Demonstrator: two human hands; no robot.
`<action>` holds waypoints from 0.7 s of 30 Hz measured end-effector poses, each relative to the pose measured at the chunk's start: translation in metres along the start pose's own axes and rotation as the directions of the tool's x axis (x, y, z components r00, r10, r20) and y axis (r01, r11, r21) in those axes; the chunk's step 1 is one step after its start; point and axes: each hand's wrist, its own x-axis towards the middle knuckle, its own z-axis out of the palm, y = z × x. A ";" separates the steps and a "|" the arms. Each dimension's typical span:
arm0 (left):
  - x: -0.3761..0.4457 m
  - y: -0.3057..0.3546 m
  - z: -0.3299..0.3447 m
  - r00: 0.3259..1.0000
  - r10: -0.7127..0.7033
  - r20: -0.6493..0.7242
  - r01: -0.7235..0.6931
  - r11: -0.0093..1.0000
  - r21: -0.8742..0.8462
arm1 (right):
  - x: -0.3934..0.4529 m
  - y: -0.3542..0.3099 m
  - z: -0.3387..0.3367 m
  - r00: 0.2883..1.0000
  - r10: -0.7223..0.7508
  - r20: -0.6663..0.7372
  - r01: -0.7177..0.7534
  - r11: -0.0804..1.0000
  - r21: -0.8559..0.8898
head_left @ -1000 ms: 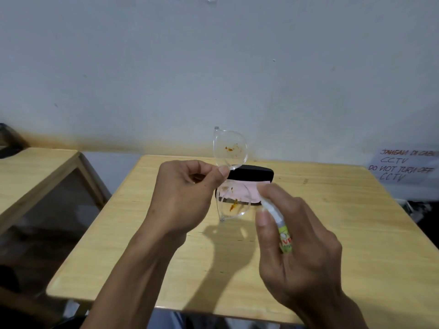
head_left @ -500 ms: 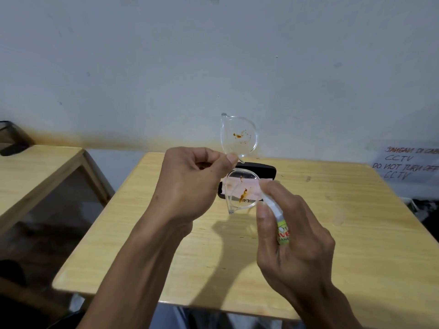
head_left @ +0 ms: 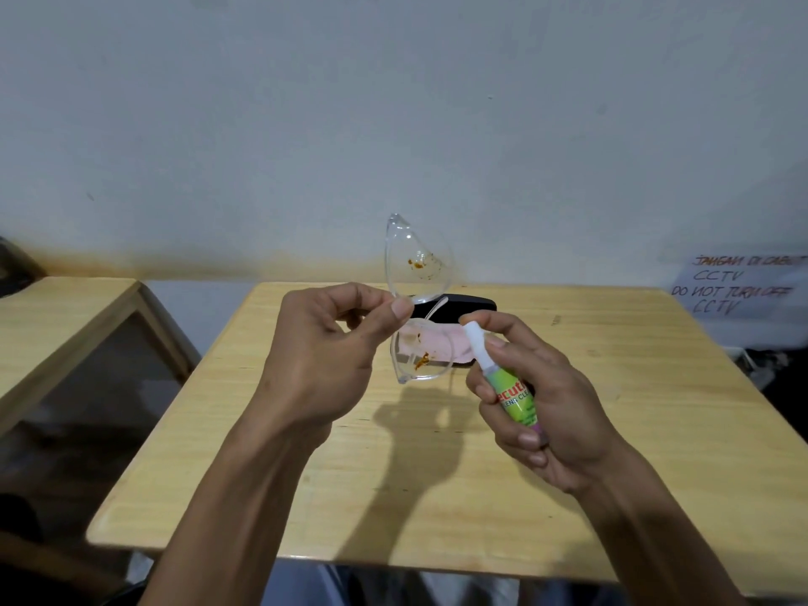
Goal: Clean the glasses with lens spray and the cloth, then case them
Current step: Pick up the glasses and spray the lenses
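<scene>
Glasses (head_left: 415,299): clear frame, held in the air above the table (head_left: 612,430), turned so the long axis runs up and down; one lens is at the top against the wall, the other below it in front of the cloth.
Lenses: both carry orange-brown specks; the faces are turned toward the right, to the spray.
Temple: one clear arm slants up and right from the bridge region, across the case.
Left hand (head_left: 323,365): pinches the frame at the bridge between thumb and forefinger, other fingers curled in.
Spray (head_left: 503,378): small bottle, white nozzle, green label; long axis tilted, nozzle end up and left, toward the lower lens, close to it but apart.
Right hand (head_left: 551,408): wrapped round the bottle, forefinger on top of the nozzle.
Cloth (head_left: 437,341): pink, lying on the table just in front of the case, seen partly through the lower lens.
Case (head_left: 463,308): black, lying flat at the far side of the table, long axis left to right.
</scene>
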 end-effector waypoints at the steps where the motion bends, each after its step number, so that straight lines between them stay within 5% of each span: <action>1: 0.000 0.000 0.000 1.000 0.002 0.000 -0.002 1.000 -0.003 | 0.001 0.000 0.001 1.000 0.004 0.006 -0.004 1.000 0.007; 15: 0.002 -0.007 -0.006 0.999 0.025 0.025 -0.026 0.999 0.027 | 0.005 -0.004 0.011 0.993 -0.082 -0.083 0.073 0.991 -0.113; 21: -0.001 -0.014 -0.008 0.998 0.005 0.059 -0.007 0.999 0.034 | 0.012 -0.021 0.018 0.993 -0.093 -0.065 0.100 0.990 0.101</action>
